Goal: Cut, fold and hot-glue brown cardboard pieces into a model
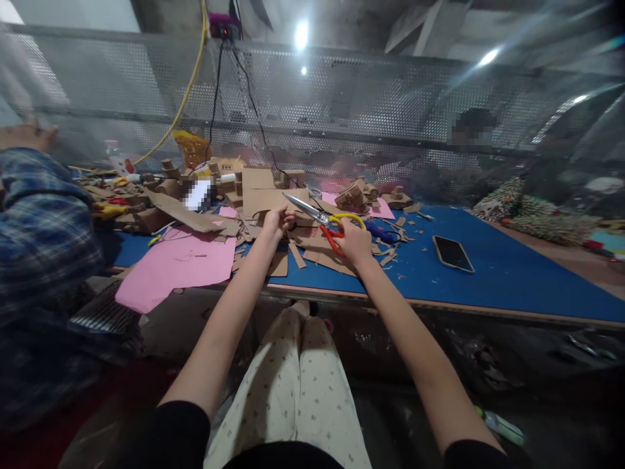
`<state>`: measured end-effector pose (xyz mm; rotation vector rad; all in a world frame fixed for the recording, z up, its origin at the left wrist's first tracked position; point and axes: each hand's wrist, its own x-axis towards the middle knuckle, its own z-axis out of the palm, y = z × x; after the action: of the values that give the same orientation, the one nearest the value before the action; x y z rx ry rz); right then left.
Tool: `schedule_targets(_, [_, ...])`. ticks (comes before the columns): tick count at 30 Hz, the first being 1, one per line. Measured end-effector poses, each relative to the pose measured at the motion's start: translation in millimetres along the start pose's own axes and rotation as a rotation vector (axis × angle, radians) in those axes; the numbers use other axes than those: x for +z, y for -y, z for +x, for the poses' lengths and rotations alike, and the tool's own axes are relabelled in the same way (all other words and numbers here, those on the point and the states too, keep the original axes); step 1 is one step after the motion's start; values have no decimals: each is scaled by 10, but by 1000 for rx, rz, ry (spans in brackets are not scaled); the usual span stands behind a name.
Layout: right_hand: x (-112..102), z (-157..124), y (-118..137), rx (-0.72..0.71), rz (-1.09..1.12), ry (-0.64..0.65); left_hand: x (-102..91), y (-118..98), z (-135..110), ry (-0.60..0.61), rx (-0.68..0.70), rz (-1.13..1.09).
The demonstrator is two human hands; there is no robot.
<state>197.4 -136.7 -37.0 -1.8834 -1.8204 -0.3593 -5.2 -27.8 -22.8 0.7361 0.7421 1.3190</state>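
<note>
My right hand [355,242] is wrapped round the handles of a pair of scissors [318,215], one loop red and the other yellow. The handle loops stand apart, and the silver blades point left and away from me, over a piece of brown cardboard [257,198]. At the lower edge of this cardboard, my left hand [278,223] pinches with curled fingers, close to the blades. Part of its grip is hidden by the fingers. Beneath both hands lie more flat cardboard [327,255] and narrow offcut strips [296,255].
A phone [453,253] lies on the blue tabletop [508,260] at right. Pink paper [183,267] overhangs the front edge at left. Cardboard scraps cover the back, before a perforated metal screen [342,98]. A co-worker's plaid sleeve [46,228] is at far left.
</note>
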Motion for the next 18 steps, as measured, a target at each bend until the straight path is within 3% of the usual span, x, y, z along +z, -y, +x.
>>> schedule_targets(5, [21,3,41,90,77,-5,5,-32,-42,-85,130,52])
schedule_targets(12, [-7,62,-143,289,225,-46,33,33,16,-218,356,137])
schedule_targets(18, [-3,84,-217,352,301,-98,5,35,40,-265,435,127])
